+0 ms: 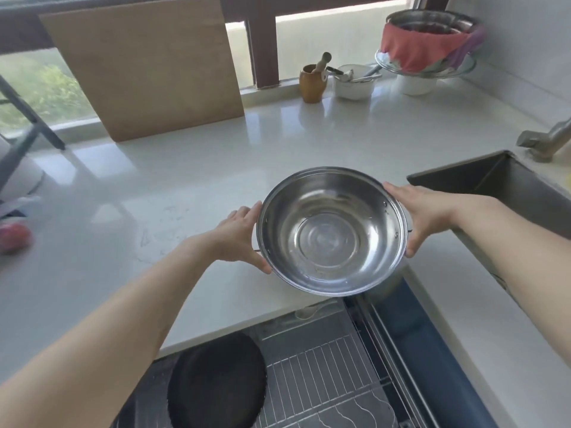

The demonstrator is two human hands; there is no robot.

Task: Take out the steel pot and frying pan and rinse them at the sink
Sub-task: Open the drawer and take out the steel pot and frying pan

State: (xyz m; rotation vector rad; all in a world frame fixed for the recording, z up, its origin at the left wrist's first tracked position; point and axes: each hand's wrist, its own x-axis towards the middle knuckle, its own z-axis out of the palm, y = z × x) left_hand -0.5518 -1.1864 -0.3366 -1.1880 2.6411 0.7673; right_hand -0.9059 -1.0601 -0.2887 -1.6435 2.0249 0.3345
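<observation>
A: Steel pot [332,231] — where?
B: Held above the counter [191,180] edge, mouth up. Left hand [239,234] and right hand [423,216] clasp opposite sides, fingers wrapped at the rim.
A: Frying pan [216,381]?
B: Dark, lying in the open drawer rack [324,366] below. Sink [509,186] off to the right — faucet [550,140] behind it.

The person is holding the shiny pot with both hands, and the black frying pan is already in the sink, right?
Not quite. Both hands, left and right, do hold the steel pot, but the head view shows the black frying pan lying in the pulled-out drawer rack, not in the sink.
</observation>
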